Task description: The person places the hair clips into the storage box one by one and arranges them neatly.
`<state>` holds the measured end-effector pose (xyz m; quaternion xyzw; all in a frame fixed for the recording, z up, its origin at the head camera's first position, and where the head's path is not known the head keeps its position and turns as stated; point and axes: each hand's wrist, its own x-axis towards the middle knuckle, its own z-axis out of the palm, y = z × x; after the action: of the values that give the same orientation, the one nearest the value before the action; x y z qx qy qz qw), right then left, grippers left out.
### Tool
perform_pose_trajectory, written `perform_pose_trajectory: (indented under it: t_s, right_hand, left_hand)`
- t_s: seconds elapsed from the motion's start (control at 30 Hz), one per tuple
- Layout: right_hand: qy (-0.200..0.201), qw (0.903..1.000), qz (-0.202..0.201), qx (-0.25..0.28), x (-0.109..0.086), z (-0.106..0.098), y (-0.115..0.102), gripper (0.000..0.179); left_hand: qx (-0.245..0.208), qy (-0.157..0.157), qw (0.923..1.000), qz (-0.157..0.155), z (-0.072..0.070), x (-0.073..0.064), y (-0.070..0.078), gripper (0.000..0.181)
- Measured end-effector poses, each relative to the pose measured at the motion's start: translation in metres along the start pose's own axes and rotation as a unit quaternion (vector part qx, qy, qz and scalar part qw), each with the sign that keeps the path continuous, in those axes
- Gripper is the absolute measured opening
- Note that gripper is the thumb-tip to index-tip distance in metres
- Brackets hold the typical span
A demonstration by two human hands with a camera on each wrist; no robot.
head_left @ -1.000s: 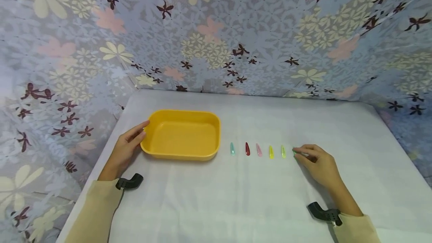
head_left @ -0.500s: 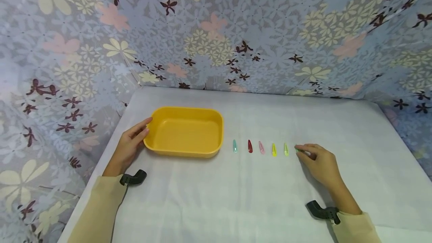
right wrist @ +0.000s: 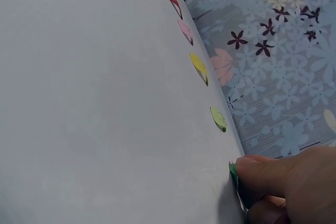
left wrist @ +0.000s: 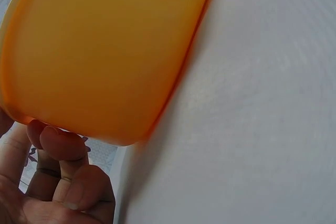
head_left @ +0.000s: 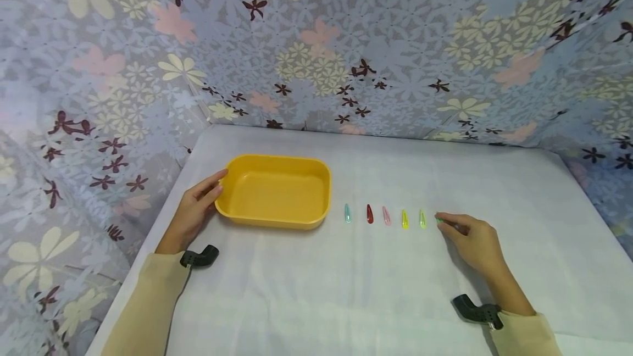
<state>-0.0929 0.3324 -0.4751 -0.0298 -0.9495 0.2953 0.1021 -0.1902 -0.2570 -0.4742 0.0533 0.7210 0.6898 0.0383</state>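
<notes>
A yellow tray (head_left: 274, 223) stands on the left half of the table. My left hand (head_left: 192, 210) lies against its left end, index finger along the rim; in the left wrist view the fingertips (left wrist: 62, 144) touch the tray's outer wall. At the right end of a row of hair clips, my right hand (head_left: 472, 240) pinches a green hair clip (right wrist: 233, 171) between thumb and fingers, most of it hidden. To its left lie a light-green clip (head_left: 422, 218), a yellow clip (head_left: 405, 219), a pink clip (head_left: 387, 216), a red clip (head_left: 370, 214) and a teal clip (head_left: 348, 213).
A white cloth (head_left: 316, 284) covers the table. Floral fabric (head_left: 316, 43) rises behind the table's far edge and along its left side. Dark wrist devices (head_left: 200, 257) sit at both cuffs.
The whole scene has shifted slightly right in the head view. Both hands keep their places, the left at the tray and the right at the green hair clip.
</notes>
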Motion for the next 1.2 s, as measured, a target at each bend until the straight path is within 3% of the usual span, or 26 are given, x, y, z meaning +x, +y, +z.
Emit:
perform_pose_trajectory:
  t_s: [0.57, 0.8, 0.93, 1.2]
  right_hand:
    - [-0.037, 0.9964, 0.073, 0.023, -0.001, -0.004, -0.005, 0.042]
    - [-0.071, 0.9884, 0.110, 0.077, 0.000, -0.007, -0.018, 0.050]
    - [-0.074, 0.9879, 0.110, 0.080, 0.003, -0.006, -0.032, 0.050]
    - [-0.056, 0.9910, 0.065, 0.103, 0.015, -0.004, -0.063, 0.047]
  left_hand:
    - [-0.020, -0.004, 0.9997, 0.014, -0.004, 0.003, -0.004, 0.050]
    - [-0.021, -0.006, 0.9997, 0.009, -0.004, 0.004, -0.006, 0.051]
    - [-0.022, -0.004, 0.9998, 0.001, -0.004, 0.004, -0.004, 0.050]
    - [-0.026, -0.002, 0.9997, -0.003, -0.003, 0.005, -0.001, 0.047]
